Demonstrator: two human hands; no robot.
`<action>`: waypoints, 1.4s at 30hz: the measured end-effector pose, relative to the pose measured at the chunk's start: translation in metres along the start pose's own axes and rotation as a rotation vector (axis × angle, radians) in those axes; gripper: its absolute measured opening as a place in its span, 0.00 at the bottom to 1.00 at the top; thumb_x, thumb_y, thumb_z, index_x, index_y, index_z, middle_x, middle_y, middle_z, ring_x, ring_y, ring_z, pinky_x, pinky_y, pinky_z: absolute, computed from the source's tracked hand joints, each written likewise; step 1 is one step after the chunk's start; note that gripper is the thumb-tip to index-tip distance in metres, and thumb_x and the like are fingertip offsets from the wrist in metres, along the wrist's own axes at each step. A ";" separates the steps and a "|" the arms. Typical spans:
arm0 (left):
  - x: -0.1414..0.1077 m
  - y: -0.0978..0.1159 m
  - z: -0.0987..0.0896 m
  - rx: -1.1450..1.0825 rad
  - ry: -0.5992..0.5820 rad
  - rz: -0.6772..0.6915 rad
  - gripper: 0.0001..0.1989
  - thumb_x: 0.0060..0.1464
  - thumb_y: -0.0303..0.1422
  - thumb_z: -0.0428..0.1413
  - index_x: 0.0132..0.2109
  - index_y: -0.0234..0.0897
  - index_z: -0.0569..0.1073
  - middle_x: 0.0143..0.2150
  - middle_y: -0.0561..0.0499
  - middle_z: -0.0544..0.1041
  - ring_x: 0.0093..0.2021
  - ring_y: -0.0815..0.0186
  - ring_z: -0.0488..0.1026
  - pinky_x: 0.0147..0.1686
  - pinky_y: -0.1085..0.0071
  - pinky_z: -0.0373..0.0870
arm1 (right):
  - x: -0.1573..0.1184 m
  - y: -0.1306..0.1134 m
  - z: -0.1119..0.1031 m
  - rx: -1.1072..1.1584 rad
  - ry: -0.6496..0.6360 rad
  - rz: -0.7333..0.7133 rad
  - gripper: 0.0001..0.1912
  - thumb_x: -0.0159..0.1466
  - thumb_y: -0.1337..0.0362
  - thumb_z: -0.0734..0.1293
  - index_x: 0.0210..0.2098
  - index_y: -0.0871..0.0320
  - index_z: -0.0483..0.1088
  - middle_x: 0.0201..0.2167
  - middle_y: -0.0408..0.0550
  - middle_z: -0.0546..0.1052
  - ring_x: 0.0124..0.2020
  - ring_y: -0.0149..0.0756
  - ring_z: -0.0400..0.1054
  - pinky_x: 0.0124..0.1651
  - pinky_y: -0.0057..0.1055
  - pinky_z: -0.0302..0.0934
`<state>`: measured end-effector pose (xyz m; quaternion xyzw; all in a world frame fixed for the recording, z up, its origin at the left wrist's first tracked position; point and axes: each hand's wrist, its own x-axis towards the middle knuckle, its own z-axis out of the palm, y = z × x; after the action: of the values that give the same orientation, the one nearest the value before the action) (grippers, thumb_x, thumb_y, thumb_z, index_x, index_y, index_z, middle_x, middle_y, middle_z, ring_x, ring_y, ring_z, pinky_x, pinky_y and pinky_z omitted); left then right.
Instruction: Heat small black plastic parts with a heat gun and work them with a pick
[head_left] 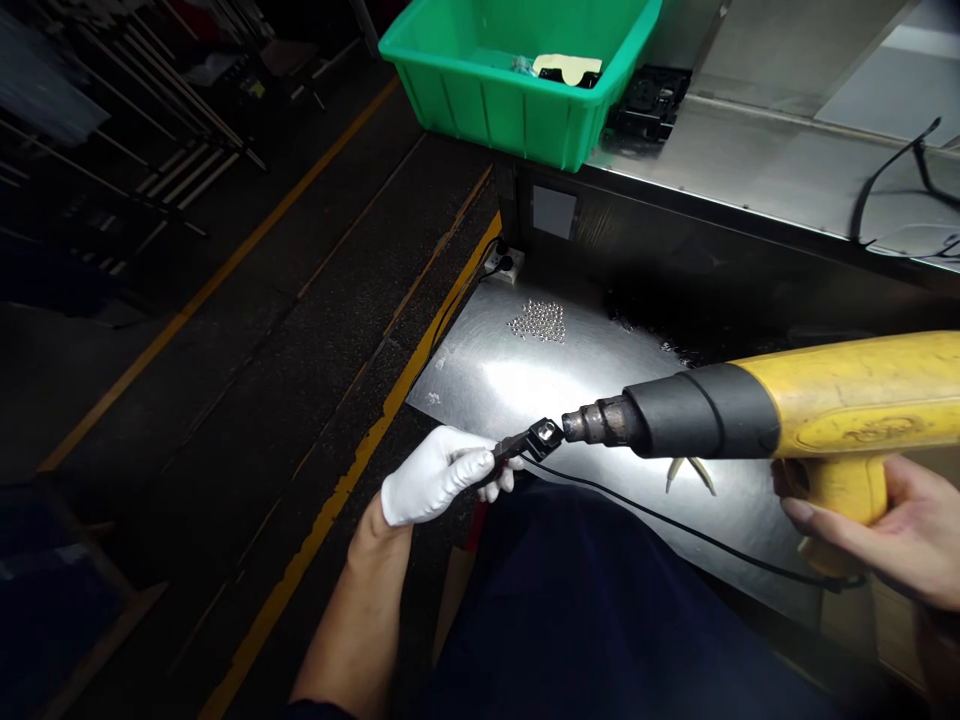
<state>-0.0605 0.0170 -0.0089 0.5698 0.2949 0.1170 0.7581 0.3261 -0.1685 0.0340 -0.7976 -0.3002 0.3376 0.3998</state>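
Note:
My left hand (442,474), in a white glove, is closed around a black part (511,450) with a small shiny metal piece at its raised end. My bare right hand (874,520) wraps round the handle of a yellow heat gun (862,395). The gun's stepped metal nozzle points left, its tip right beside the end of the black part. Below both lies a metal work surface (480,350), with a cluster of small shiny balls (541,321) on it. Pliers (691,474), partly seen, rest beneath the gun.
A green bin (495,105) with a few items stands on the raised metal shelf (757,165). Black parts (651,100) and eyeglasses (911,195) are also up there. A socket block (504,262) sits at the surface's far corner. A black cable (660,516) crosses near my lap.

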 end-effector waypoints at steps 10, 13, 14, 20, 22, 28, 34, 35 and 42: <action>0.002 -0.002 0.001 -0.029 0.010 0.007 0.26 0.63 0.51 0.58 0.46 0.30 0.83 0.36 0.43 0.82 0.30 0.64 0.78 0.32 0.70 0.76 | 0.013 0.012 -0.009 0.038 -0.031 0.038 0.25 0.32 0.61 0.85 0.29 0.53 0.78 0.21 0.43 0.79 0.18 0.45 0.73 0.12 0.33 0.70; 0.002 -0.002 0.001 -0.024 0.012 0.002 0.26 0.63 0.52 0.58 0.46 0.29 0.82 0.36 0.42 0.82 0.30 0.64 0.78 0.32 0.70 0.76 | 0.010 0.008 -0.006 0.042 -0.033 0.026 0.24 0.32 0.60 0.85 0.29 0.54 0.77 0.21 0.43 0.79 0.18 0.44 0.72 0.12 0.32 0.70; 0.002 -0.002 0.001 -0.023 0.012 0.003 0.26 0.63 0.52 0.58 0.46 0.29 0.82 0.36 0.42 0.82 0.30 0.64 0.78 0.32 0.70 0.76 | 0.008 0.006 -0.005 0.041 -0.018 0.022 0.24 0.35 0.59 0.85 0.29 0.54 0.77 0.22 0.42 0.79 0.19 0.43 0.72 0.12 0.31 0.69; 0.002 -0.002 0.001 -0.015 0.012 -0.004 0.24 0.64 0.49 0.57 0.46 0.30 0.82 0.36 0.43 0.82 0.30 0.63 0.78 0.33 0.69 0.76 | 0.005 0.003 -0.003 0.033 -0.009 0.032 0.23 0.36 0.58 0.84 0.30 0.54 0.77 0.22 0.41 0.79 0.19 0.40 0.72 0.13 0.27 0.69; 0.003 -0.001 0.001 -0.011 0.010 -0.005 0.23 0.65 0.48 0.56 0.46 0.31 0.82 0.36 0.43 0.82 0.30 0.63 0.78 0.32 0.69 0.76 | 0.009 0.007 -0.006 0.030 -0.027 0.050 0.25 0.32 0.61 0.85 0.29 0.55 0.77 0.22 0.43 0.79 0.18 0.43 0.73 0.12 0.29 0.70; 0.003 -0.001 0.001 -0.005 0.015 0.011 0.23 0.65 0.49 0.57 0.46 0.30 0.82 0.35 0.44 0.82 0.29 0.64 0.77 0.32 0.70 0.76 | 0.014 0.014 -0.010 0.065 -0.037 0.033 0.25 0.32 0.62 0.85 0.30 0.54 0.79 0.23 0.43 0.80 0.19 0.46 0.74 0.12 0.31 0.71; 0.005 -0.003 0.001 -0.001 0.026 0.023 0.23 0.65 0.49 0.56 0.46 0.31 0.82 0.35 0.44 0.83 0.29 0.66 0.77 0.32 0.71 0.76 | 0.012 0.020 -0.012 0.050 -0.051 0.033 0.26 0.36 0.60 0.85 0.33 0.55 0.77 0.24 0.43 0.80 0.19 0.44 0.73 0.13 0.31 0.71; 0.005 -0.003 0.002 0.001 0.029 0.025 0.23 0.65 0.49 0.56 0.45 0.31 0.82 0.35 0.44 0.83 0.29 0.66 0.77 0.32 0.71 0.76 | 0.013 0.022 -0.013 0.045 -0.058 0.025 0.27 0.36 0.60 0.85 0.34 0.55 0.77 0.25 0.43 0.80 0.19 0.44 0.74 0.14 0.31 0.71; 0.006 -0.005 0.004 -0.038 0.077 0.028 0.25 0.65 0.50 0.57 0.46 0.30 0.82 0.36 0.44 0.83 0.30 0.64 0.78 0.33 0.70 0.75 | 0.019 0.036 -0.015 -0.001 -0.077 -0.081 0.27 0.41 0.57 0.85 0.37 0.56 0.77 0.26 0.45 0.81 0.22 0.42 0.74 0.19 0.31 0.71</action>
<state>-0.0542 0.0154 -0.0148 0.5545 0.3134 0.1552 0.7551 0.3566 -0.1789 0.0045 -0.7714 -0.3478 0.3513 0.4007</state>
